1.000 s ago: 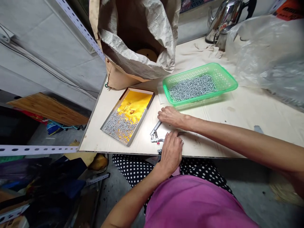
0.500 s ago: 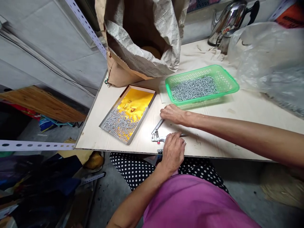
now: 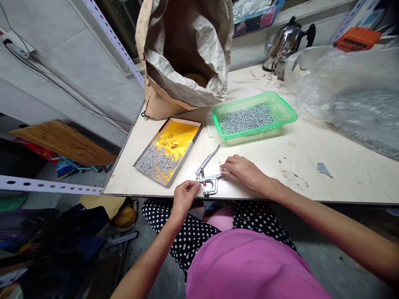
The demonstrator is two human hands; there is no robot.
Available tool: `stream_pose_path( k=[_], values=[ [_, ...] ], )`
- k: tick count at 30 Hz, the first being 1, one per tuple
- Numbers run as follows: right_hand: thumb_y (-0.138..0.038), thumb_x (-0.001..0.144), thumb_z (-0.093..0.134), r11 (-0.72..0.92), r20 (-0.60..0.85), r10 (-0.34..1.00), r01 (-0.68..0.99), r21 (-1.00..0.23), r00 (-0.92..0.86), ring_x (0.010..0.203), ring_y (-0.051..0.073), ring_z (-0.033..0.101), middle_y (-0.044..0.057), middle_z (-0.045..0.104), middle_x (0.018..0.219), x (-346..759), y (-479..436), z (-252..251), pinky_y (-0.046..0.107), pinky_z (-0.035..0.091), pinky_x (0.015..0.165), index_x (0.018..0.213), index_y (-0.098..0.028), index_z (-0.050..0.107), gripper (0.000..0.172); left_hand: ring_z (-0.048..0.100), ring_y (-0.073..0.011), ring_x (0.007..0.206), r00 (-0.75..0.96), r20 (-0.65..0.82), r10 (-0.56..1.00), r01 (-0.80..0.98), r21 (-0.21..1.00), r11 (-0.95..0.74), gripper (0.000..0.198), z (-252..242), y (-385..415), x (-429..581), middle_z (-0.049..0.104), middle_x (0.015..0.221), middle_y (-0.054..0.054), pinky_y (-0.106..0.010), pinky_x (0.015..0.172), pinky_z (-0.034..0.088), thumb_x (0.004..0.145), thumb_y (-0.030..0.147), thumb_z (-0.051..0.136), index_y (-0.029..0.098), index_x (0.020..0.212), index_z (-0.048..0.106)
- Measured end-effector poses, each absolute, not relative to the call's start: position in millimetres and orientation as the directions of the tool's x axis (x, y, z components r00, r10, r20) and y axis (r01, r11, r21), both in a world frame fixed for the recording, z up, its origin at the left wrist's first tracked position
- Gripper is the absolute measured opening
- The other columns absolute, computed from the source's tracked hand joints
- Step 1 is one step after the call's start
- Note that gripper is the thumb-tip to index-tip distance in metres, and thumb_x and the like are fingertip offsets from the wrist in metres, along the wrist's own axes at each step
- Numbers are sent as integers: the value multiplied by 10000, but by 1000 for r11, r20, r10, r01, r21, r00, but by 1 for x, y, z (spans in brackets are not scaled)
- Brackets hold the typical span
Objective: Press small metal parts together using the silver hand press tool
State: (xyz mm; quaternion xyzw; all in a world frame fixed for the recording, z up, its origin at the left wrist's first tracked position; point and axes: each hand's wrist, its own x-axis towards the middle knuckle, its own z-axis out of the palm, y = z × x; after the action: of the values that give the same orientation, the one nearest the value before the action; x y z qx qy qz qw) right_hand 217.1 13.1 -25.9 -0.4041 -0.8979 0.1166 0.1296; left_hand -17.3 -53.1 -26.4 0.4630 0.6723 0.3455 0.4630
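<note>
A pair of metal snap pliers (image 3: 212, 184) lies on the table near its front edge, handles spread, with a spring and a small red part by the jaw. My left hand (image 3: 184, 197) is at the left of the jaw, thumb and fingertips pinched together; anything between them is too small to make out. My right hand (image 3: 245, 172) lies over the pliers' lower handle, fingers stretched out and slightly blurred. To the left, a shallow tray (image 3: 179, 173) holds many small metal pins (image 3: 158, 162) on a yellow sheet (image 3: 176, 135).
A green plastic basket (image 3: 258, 135) of similar metal pins (image 3: 247, 118) stands beyond my right hand. A large paper sack (image 3: 162, 97) stands open at the back. Farther right are a metal kettle (image 3: 282, 45) and a clear plastic bag (image 3: 343, 83). A grey scrap (image 3: 324, 169) lies on the table.
My right hand has left the upper handle and come down toward the lower one. My left hand has moved left from the pliers' body to the jaw. The view has shifted slightly.
</note>
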Motion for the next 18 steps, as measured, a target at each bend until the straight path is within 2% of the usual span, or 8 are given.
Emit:
stream_pose_path(
  k=[3, 7, 11, 18],
  values=[
    [-267, 934, 549, 605, 154, 792, 726, -327, -591, 884, 215, 510, 86, 610, 936, 218, -5, -42, 311, 383, 740, 993, -170, 667, 164, 332, -46, 354, -113, -436, 893, 246, 858, 451, 395, -28, -51, -15, 445, 450, 82, -182, 376, 206, 684, 519, 713, 135, 734, 637],
    [-209, 929, 536, 576, 218, 817, 769, -277, -533, 871, 218, 485, 80, 604, 909, 214, -9, -55, 310, 337, 701, 988, -177, 671, 151, 316, -31, 305, -46, -527, 849, 232, 821, 522, 386, -28, -48, -9, 457, 454, 81, -177, 333, 132, 663, 504, 728, 146, 677, 584],
    [-183, 929, 529, 559, 247, 825, 796, -231, -508, 866, 220, 467, 71, 596, 903, 213, -8, -63, 317, 309, 692, 947, -185, 671, 143, 338, -35, 287, -40, -563, 826, 240, 797, 555, 380, -30, -46, -9, 499, 460, 64, -176, 308, 125, 663, 490, 734, 152, 657, 559],
    [-187, 926, 536, 533, 295, 836, 810, -243, -462, 855, 222, 447, 63, 592, 896, 211, -12, -69, 328, 298, 699, 921, -188, 654, 119, 343, -41, 263, -67, -610, 789, 302, 742, 599, 311, -29, -45, -7, 464, 372, 78, -160, 302, 191, 723, 415, 710, 150, 652, 564]
  ],
)
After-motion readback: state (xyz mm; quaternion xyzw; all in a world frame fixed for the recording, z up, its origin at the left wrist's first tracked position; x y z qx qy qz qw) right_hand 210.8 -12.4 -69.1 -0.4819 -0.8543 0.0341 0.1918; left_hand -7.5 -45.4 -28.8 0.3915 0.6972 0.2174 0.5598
